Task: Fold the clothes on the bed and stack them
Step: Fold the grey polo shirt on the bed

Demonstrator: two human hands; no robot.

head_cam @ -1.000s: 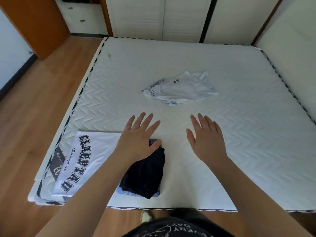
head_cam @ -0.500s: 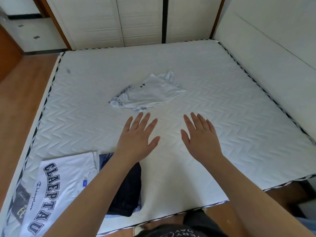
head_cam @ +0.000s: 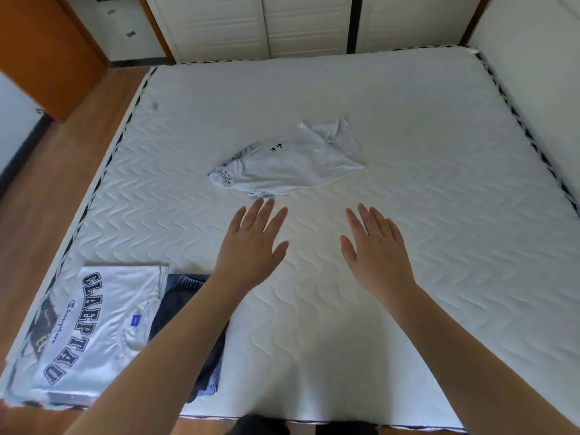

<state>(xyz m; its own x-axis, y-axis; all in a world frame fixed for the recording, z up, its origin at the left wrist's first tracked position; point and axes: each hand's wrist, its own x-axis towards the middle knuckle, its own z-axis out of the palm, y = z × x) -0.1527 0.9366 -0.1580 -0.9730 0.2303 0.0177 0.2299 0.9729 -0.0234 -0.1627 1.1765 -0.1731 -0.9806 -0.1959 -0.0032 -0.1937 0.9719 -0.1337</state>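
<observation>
A crumpled white shirt (head_cam: 292, 164) with small black paw marks lies unfolded in the middle of the white quilted mattress (head_cam: 423, 215). At the near left corner sits a folded white shirt (head_cam: 94, 324) printed with dark block letters. Beside it, on its right, is a folded dark navy garment (head_cam: 182, 312), partly hidden by my left forearm. My left hand (head_cam: 252, 246) hovers flat, fingers spread, its fingertips just short of the crumpled shirt. My right hand (head_cam: 375, 249) is stretched out beside it, also empty with straight fingers.
Wooden floor (head_cam: 37, 215) runs along the bed's left side. White wardrobe doors (head_cam: 282, 23) stand behind the far edge, and a white wall or headboard (head_cam: 539, 89) borders the right. An orange-brown door (head_cam: 40, 48) is at the far left.
Both hands have moved forward from the folded dark garment toward the crumpled white shirt. The view swung right and then back left.
</observation>
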